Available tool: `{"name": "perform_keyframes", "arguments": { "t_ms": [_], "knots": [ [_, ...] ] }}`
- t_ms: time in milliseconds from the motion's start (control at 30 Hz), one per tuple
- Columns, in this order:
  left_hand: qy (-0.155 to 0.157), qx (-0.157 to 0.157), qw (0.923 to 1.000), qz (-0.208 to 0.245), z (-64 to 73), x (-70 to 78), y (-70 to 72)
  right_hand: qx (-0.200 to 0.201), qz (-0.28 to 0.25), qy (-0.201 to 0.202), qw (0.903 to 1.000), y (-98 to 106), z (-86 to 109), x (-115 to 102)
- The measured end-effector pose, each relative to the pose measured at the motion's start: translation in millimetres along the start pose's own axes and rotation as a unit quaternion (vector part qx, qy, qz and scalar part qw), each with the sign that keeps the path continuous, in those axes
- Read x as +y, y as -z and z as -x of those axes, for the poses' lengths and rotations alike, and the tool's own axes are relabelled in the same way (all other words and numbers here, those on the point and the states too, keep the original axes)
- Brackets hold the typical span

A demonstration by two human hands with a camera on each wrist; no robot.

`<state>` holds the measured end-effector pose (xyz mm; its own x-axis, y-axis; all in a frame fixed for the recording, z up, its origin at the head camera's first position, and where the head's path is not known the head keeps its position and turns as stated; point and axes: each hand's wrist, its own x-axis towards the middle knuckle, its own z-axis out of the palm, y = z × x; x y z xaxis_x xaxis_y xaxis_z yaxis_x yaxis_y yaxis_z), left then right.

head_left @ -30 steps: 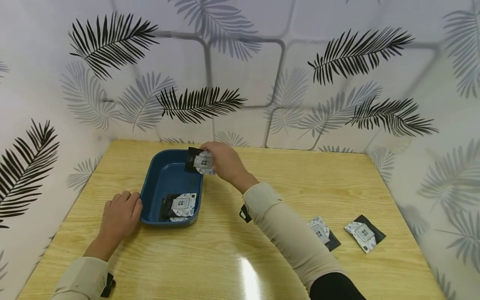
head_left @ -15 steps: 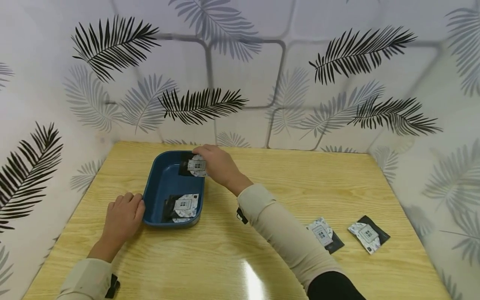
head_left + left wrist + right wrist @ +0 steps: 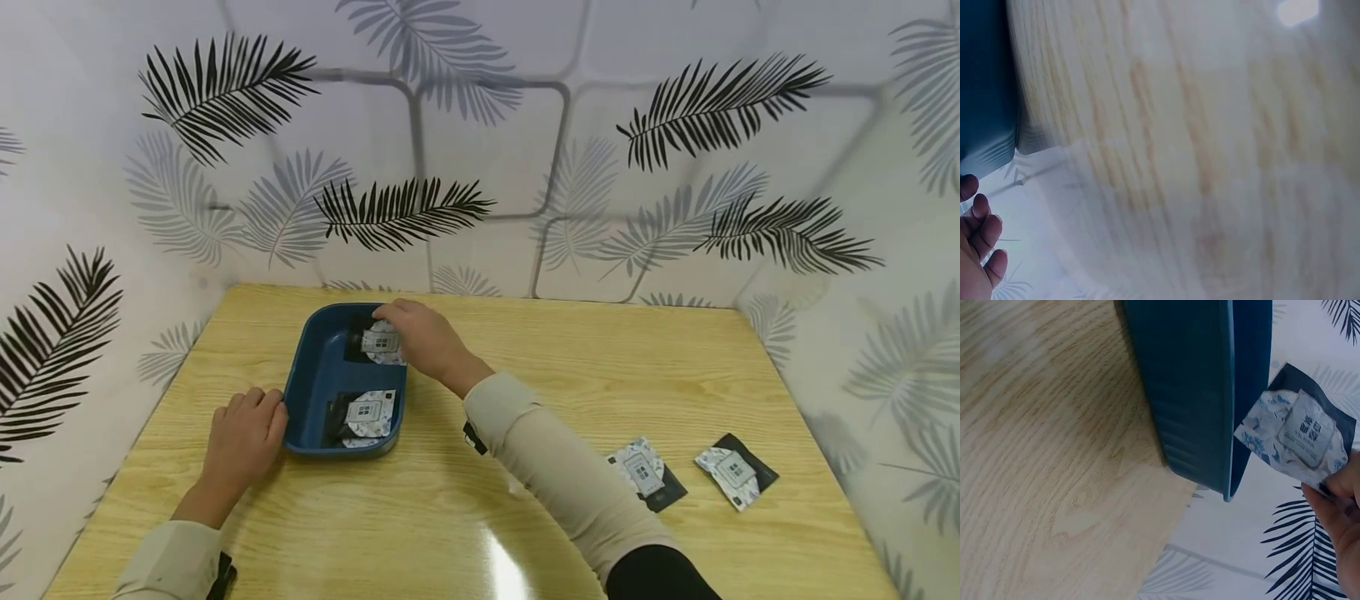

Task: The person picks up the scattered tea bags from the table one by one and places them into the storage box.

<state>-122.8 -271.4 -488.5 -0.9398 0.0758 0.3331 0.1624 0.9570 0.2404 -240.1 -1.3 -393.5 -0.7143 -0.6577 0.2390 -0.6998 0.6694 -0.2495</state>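
Note:
My right hand pinches a black and white floral sachet by its edge, over the far right part of the blue plastic bin. The right wrist view shows the sachet tilted beside the bin's rim, thumb and fingers at its corner. My left hand rests at the bin's left side near the front corner. In the left wrist view its fingers are loosely bent, by the bin's wall. Overlapping sachets lie at the near end inside the bin.
To the right on the wooden table lie two more sachets, one floral sachet close to my right sleeve and another sachet farther right. A leaf-patterned wall covering stands behind the table.
My right hand has moved left and down with the sachet, from above the far right rim to over the bin's inside. My left hand stays at the bin's side.

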Motion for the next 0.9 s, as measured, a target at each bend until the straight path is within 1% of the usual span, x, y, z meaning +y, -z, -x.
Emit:
{"name": "perform_keyframes", "arguments": {
  "t_ms": [200, 300, 433, 533, 633, 767, 900],
  "knots": [
    [-0.007, 0.015, 0.9999, 0.002, 0.9, -1.5, 1.6, -0.044, 0.002, 0.011, 0.999, -11, -6.4, -7],
    [-0.007, 0.013, 0.9999, 0.002, 1.2, -1.7, 0.8, -0.061, 0.008, 0.011, 0.998, -19, -7.3, -10],
    [-0.001, 0.005, 1.0, 0.001, 2.3, -2.4, 0.0, -0.072, 0.016, 0.013, 0.9972, -31, -7.6, -14],
    [0.003, -0.001, 1.0, 0.0, 3.0, -3.5, 0.1, -0.082, 0.019, 0.007, 0.9964, -39, -7.0, -17],
    [-0.001, 0.003, 1.0, 0.0, 3.4, -4.4, -0.1, -0.097, 0.027, -0.004, 0.9949, -46, -6.4, -19],
    [-0.008, 0.012, 0.9999, -0.001, 1.1, -4.0, -0.3, -0.103, 0.053, -0.017, 0.9931, -53, -8.0, -19],
    [-0.003, 0.004, 1.0, -0.001, -2.3, -1.7, 1.5, -0.096, 0.065, -0.027, 0.9929, -56, -10.1, -18]
  ]
}}
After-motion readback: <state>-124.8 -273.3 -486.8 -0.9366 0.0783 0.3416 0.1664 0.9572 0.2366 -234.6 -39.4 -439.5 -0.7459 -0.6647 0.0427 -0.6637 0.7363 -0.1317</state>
